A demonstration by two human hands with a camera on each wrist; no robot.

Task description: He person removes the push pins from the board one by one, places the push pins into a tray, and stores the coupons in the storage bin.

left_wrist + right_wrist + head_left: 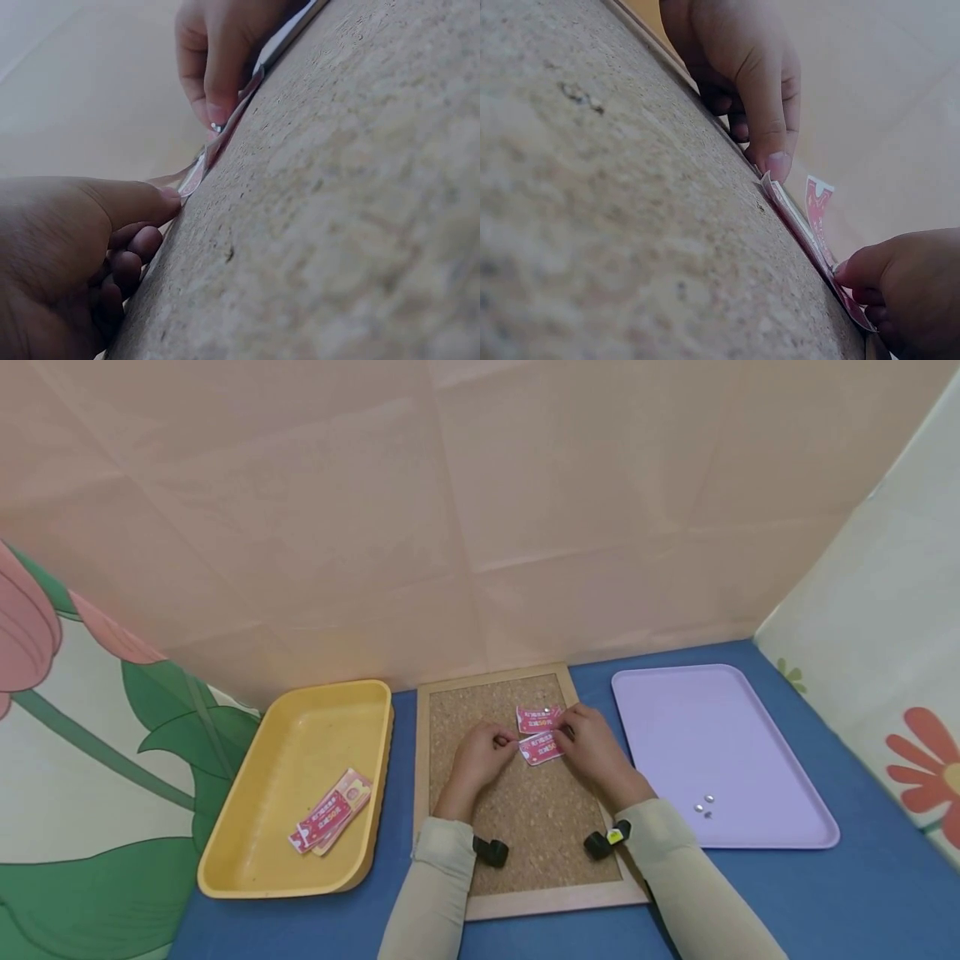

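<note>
Two pink paper coupons with white print lie on a framed cork board [517, 827], one above the other. The upper coupon [534, 720] has a small shiny spot near its top edge and curls up from the board. My left hand [482, 758] pinches the left corner of the lower coupon [537, 750] between thumb and forefinger. At that coupon's right part is my right hand [596, 747], its thumb and finger pinching a small silver thumbtack [217, 127] against the paper. The tack's point is hidden.
Left of the board stands a yellow tray [300, 710] with several more coupons [330, 814] in it. A lilac tray [705, 727] on the right holds a few silver thumbtacks [708, 798]. Blue cloth [787, 893] covers the table, and a pinkish sheet hangs behind.
</note>
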